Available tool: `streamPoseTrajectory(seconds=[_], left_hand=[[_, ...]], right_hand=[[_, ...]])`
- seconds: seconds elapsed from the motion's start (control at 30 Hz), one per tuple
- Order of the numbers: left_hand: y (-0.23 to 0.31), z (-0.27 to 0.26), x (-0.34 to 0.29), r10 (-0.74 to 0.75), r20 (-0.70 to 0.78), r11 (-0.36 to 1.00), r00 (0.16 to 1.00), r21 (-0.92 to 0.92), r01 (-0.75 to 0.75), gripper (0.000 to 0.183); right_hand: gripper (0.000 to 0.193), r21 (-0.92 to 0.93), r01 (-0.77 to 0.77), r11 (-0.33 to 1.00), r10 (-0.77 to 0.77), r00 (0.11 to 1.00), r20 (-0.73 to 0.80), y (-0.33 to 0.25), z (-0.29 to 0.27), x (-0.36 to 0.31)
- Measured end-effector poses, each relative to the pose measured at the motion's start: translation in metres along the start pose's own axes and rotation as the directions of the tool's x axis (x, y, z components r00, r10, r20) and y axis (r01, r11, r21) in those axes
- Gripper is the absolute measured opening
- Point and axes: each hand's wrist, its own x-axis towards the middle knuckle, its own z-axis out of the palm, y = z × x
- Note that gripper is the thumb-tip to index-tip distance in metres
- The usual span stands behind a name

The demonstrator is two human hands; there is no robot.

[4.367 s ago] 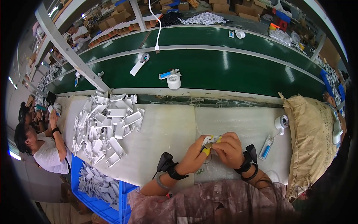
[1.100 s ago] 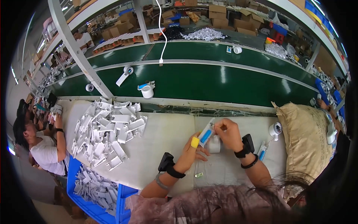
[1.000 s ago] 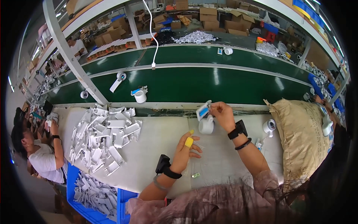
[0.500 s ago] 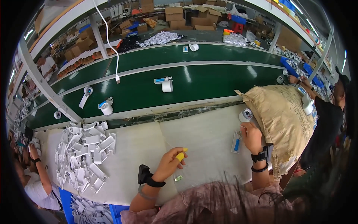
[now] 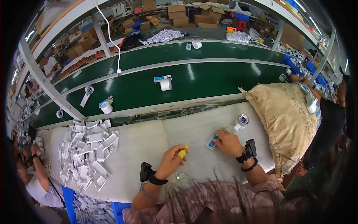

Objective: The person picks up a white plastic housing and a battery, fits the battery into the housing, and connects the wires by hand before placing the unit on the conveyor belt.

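My right hand [image 5: 228, 143] is closed over a white plastic casing [image 5: 209, 146], its fingertips on the blue cylindrical part [image 5: 213, 141] lying in it. Just beyond that hand stands a round white housing [image 5: 242, 120] with a dark, ringed open end. Whether it is joined to the casing is hidden. My left hand [image 5: 171, 161] hovers over the pale mat, with yellow covers [image 5: 182, 153] on thumb and forefinger. Its fingers are bent, the tips apart, and nothing shows between them. Close below it lies a small green circuit board [image 5: 181, 176].
White plastic shells [image 5: 87, 149] are heaped on the left of the mat [image 5: 145, 142], above a blue bin [image 5: 118, 209] of more pieces. A brown sack [image 5: 283, 123] bulges at the right. Beyond runs a green conveyor [image 5: 138, 91] carrying part-built units. Other people work at both sides.
My right hand has left the round housing and moved left and nearer, onto the blue part. The casing now lies further left, tilted. My left hand has barely moved.
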Motion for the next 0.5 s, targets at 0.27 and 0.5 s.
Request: streamPoseTrajectory(seconds=[0.27,0.5], left_hand=[[0.012,0.001,0.005,0.528,-0.113,0.513,0.842,0.833,-0.21,0.049],[0.0,-0.003,0.009,0.595,0.0,0.146,0.804,0.983,-0.108,0.054]], right_hand=[[0.043,0.001,0.342,0.94,-0.342,0.94,0.013,-0.086,-0.002,0.033],[0.014,-0.289,0.384,0.877,-0.352,0.923,0.157,-0.068,0.027,0.044]])
